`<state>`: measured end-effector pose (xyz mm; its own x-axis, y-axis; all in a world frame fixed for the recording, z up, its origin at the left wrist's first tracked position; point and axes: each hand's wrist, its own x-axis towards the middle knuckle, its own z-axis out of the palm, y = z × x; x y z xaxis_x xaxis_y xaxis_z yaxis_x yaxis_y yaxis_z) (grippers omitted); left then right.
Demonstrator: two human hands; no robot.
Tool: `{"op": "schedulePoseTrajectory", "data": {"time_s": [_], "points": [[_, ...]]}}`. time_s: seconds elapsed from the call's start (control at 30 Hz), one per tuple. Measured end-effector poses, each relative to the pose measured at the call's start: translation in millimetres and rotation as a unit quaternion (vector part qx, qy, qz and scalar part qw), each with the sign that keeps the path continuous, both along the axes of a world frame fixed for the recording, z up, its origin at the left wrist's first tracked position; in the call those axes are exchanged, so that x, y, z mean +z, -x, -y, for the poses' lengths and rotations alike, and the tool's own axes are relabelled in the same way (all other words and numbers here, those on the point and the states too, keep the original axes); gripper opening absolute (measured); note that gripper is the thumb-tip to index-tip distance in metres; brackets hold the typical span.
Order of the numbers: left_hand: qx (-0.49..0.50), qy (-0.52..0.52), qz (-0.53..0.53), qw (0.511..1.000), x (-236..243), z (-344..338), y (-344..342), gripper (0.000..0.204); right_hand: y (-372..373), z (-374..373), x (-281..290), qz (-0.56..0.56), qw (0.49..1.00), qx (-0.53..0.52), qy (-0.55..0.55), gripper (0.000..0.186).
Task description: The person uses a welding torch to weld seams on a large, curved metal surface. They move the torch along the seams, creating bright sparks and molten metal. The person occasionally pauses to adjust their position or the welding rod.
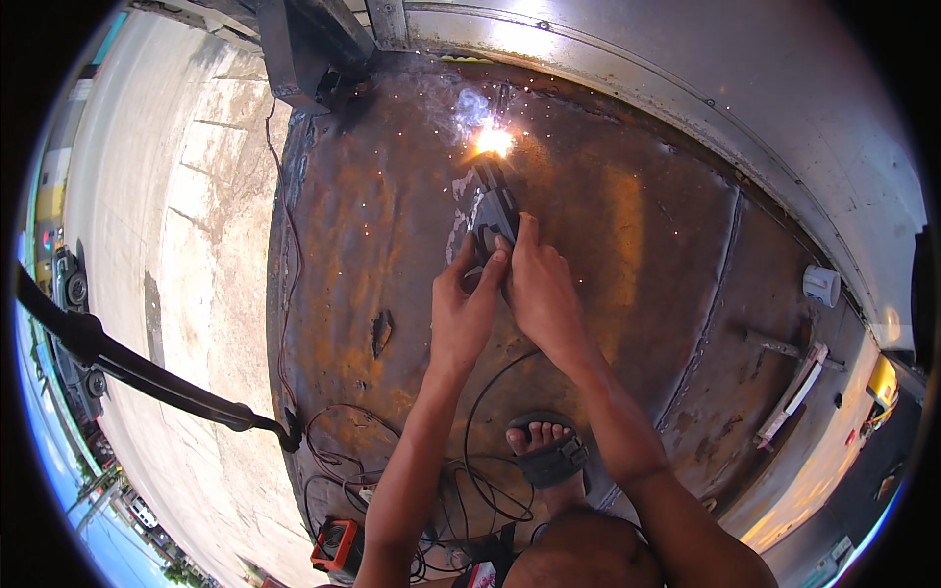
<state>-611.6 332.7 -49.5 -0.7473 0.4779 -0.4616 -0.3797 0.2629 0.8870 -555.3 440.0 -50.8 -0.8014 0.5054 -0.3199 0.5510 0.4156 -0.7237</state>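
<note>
Two hands (pixel 464 306) (pixel 544 291) on one apparent torch (pixel 498 208)

- Rusted sheet metal forms the floor (pixel 343 206), its brown-orange face rough, blotched and mostly matt.
- A raised, greyish seam (pixel 704 328) crosses the floor's right side, bumpy against the flatter metal.
- Along the far edge, a silvery metal wall (pixel 706 59) shows a smooth, shiny finish.
- A dark, painted-looking metal post (pixel 302 59) stands at the far left corner.
- The tool (pixel 498 211) has a dark, plastic-looking body with a dull sheen.
- Beyond the left edge lies pale, rough concrete (pixel 127 196).
- A smooth, whitish cup (pixel 820 285) sits by the right edge, its material unclear.
- Black, rubbery cable (pixel 468 431) loops over the near edge.
</note>
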Motion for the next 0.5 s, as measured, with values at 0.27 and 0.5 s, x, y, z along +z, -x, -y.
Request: {"op": "schedulePoseTrajectory", "data": {"time_s": [0.27,0.5], "points": [[-0.003,-0.002,-0.013,1.0,-2.6,0.4,0.4,0.041,-0.1,-0.1,-1.7,-0.005,1.0,0.0,-0.001,0.034],[-0.003,-0.003,-0.005,1.0,-0.7,0.4,-0.1,0.043,-1.3,0.5,-3.2,-0.02,1.0,-0.002,-0.007,0.035]]}}
